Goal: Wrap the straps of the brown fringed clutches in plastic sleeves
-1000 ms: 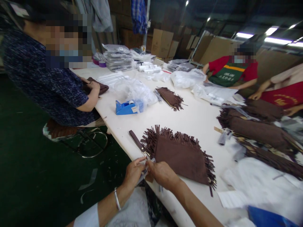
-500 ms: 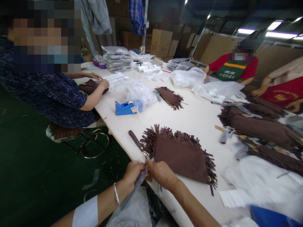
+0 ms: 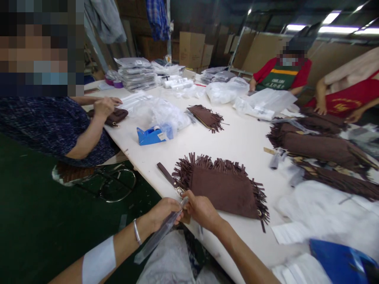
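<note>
A brown suede clutch bag (image 3: 222,191) with fringed edges lies flat on the table in front of me. Its wrist strap (image 3: 166,173) sticks out to the left, joined by a metal clasp (image 3: 179,191). My left hand (image 3: 166,213) is closed on a narrow clear plastic sleeve (image 3: 158,237), which hangs down towards my lap. Beside the clasp, at the bag's lower left corner, the fingers of my right hand (image 3: 204,211) are pinched together; what they grip is hidden. A tan tag (image 3: 186,217) shows under my hands.
A blue tape dispenser (image 3: 152,135) and another fringed bag (image 3: 205,117) are further back. More brown bags (image 3: 316,148) lie at right, above white wrapping (image 3: 322,213). A co-worker's hands (image 3: 103,108) handle a folded brown item at left. Other people stand across the table (image 3: 237,134).
My hands have moved slightly apart at the clasp. The plastic sleeve now angles out lower left, clear of my left forearm. The left co-worker's hand has risen.
</note>
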`<act>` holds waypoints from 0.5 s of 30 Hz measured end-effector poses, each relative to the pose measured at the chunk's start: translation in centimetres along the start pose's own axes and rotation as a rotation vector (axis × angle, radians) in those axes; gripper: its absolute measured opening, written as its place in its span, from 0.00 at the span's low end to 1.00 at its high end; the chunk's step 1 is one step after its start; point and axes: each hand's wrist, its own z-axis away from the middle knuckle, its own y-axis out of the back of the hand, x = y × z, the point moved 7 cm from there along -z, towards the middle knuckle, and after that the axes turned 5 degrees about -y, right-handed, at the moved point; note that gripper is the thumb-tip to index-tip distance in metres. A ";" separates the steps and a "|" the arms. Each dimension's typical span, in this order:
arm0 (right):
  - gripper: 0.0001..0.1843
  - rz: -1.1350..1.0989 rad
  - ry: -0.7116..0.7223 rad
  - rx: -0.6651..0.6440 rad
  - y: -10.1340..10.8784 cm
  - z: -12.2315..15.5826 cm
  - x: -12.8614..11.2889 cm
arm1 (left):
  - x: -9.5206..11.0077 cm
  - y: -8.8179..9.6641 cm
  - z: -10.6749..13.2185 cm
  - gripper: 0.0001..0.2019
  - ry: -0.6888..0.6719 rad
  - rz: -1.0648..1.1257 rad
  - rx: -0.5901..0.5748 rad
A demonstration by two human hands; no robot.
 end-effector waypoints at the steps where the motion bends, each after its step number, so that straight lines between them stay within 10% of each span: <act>1: 0.19 -0.062 -0.024 0.025 0.2 0.3 0.3 | -0.1 0.0 -0.1 0.07 0.024 0.017 -0.016; 15: 0.14 -0.103 0.037 0.124 -0.1 2.6 -0.8 | -2.3 0.4 -1.0 0.06 0.241 0.299 -0.004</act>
